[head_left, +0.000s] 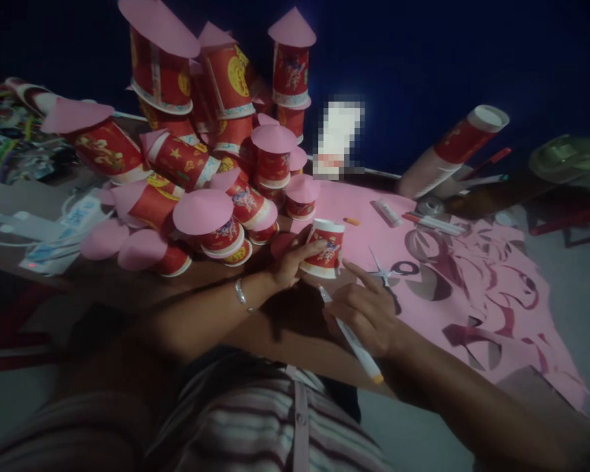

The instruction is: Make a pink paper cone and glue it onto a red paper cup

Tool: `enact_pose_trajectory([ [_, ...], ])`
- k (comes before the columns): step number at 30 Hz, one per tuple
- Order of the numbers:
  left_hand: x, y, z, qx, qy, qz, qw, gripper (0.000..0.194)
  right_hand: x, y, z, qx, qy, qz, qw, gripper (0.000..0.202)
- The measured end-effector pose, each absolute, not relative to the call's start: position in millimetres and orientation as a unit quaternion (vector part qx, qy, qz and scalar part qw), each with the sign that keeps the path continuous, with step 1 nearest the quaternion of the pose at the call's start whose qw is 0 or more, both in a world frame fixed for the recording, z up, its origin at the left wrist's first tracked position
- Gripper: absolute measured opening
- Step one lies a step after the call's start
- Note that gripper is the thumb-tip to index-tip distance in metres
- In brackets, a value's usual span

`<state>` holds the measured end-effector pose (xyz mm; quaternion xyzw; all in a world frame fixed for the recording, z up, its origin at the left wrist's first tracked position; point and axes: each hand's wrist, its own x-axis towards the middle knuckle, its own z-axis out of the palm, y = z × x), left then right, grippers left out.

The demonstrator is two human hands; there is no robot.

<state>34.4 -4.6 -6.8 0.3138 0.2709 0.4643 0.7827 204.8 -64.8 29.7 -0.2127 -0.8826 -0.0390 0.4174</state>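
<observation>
My left hand is wrapped round the side of a red printed paper cup, which stands upside down with its white rim low and its white base up. In my right hand is a white marker with an orange end; its tip points up toward the cup. The right index finger reaches out to the cup's right side. Close by on the right lie open scissors with dark handles. A small orange marker cap rests just behind the cup.
Many red cups with pink paper cones are piled at the left and back. Cut pink paper sheets and scraps cover the right side. A glue stick, markers and a cup stack lie beyond. A power strip sits far left.
</observation>
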Motion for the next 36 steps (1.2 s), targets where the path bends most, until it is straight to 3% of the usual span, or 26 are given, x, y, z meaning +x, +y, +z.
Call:
enact_pose_trajectory([
  [11, 34.2, -5.7, -9.3, 0.354, 0.257, 0.452, 0.777, 0.039, 205.8, -66.5, 26.1, -0.211, -0.877, 0.006, 0.432, 0.013],
  [18, 32.0, -7.9, -8.5, 0.398, 0.31, 0.45, 0.737, 0.043, 204.1, -65.9, 24.8, -0.208, -0.88, 0.009, 0.428, 0.015],
  [25, 32.7, -6.0, -10.9, 0.376, 0.307, 0.459, 0.744, 0.041, 209.2, -63.2, 21.4, -0.279, -0.853, -0.08, 0.435, 0.019],
  [36, 33.3, -6.6, -9.7, 0.373, 0.309, 0.455, 0.747, 0.04, 208.7, -63.1, 21.9, -0.273, -0.863, -0.077, 0.418, 0.019],
])
